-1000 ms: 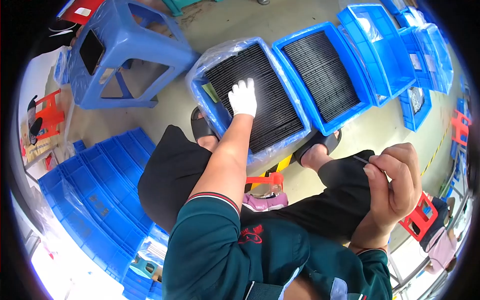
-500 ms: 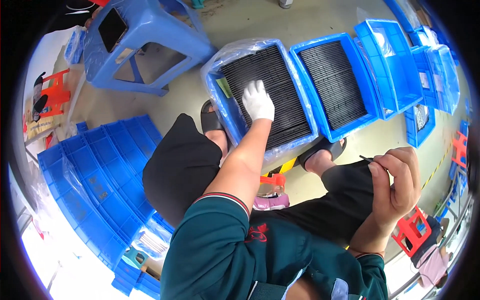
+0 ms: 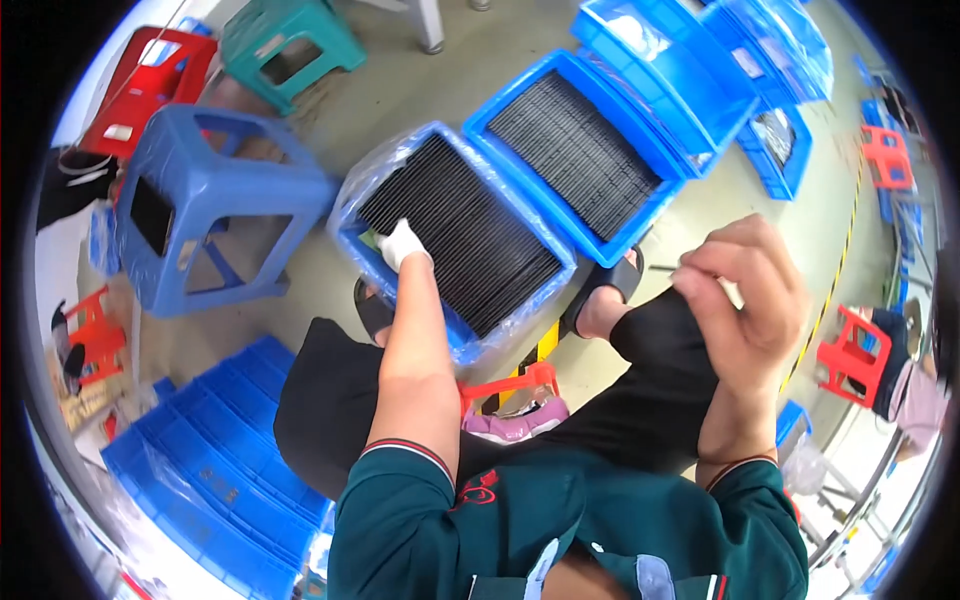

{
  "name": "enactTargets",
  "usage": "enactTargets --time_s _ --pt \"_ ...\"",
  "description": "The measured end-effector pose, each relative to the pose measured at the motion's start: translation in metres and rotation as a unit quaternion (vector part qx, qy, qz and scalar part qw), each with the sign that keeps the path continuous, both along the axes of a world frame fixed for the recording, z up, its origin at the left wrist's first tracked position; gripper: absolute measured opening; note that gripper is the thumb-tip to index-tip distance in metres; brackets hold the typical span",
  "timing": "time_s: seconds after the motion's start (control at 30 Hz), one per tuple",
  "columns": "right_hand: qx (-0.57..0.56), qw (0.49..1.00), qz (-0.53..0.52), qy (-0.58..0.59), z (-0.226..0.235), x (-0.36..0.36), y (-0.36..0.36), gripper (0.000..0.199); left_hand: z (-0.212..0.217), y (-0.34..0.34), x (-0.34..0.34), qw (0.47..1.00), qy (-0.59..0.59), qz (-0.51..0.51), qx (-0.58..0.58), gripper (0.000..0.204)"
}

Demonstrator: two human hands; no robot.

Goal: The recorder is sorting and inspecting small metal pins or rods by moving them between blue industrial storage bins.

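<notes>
My left hand [image 3: 402, 246], in a white glove, is at the left end of the rows of thin black strips [image 3: 465, 235]. Its fingers look bunched together; what they grip, if anything, is too small to make out. The strips lie side by side in a blue bin [image 3: 548, 240] lined with clear plastic, a bit of yellow-green beside the glove. Raised over my right knee, my bare right hand [image 3: 748, 300] is closed in a pinch. A short thin black strip [image 3: 661, 268] pokes out past its thumb and forefinger.
A second blue bin of black strips [image 3: 575, 150] adjoins the first, with stacked blue bins [image 3: 690, 75] beyond. A blue stool [image 3: 230, 200] carrying a phone [image 3: 152, 215] stands left. Nested blue crates [image 3: 230, 450] lie lower left. Green [image 3: 290, 50] and red [image 3: 150, 90] stools stand behind.
The view has shifted. My left hand has moved from over the middle of the strips to their left end, its fingers drawn together. My right hand still pinches the thin strip.
</notes>
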State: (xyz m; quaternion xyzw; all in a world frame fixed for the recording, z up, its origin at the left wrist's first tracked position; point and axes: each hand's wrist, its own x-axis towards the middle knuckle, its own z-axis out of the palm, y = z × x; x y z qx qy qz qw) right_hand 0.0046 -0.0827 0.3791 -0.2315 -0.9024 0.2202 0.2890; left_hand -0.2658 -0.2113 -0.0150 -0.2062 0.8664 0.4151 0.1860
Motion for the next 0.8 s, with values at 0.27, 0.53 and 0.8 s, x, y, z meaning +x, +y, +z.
enactTargets --time_s 0.27,0.53,0.8 --pt "-0.102 0.962 -0.189 0.171 0.012 0.052 0.018 0.007 0.055 0.053 0.031 0.927 0.323 -0.164 -0.093 0.040" --pt "-0.072 0.961 -0.220 0.152 0.011 0.097 0.029 0.009 0.062 0.219 0.139 0.706 0.328 -0.614 -0.128 0.040" --pt "-0.101 0.954 -0.261 0.103 -0.008 0.123 0.050 0.019 -0.034 0.310 0.148 0.573 0.243 -0.657 -0.425 0.062"
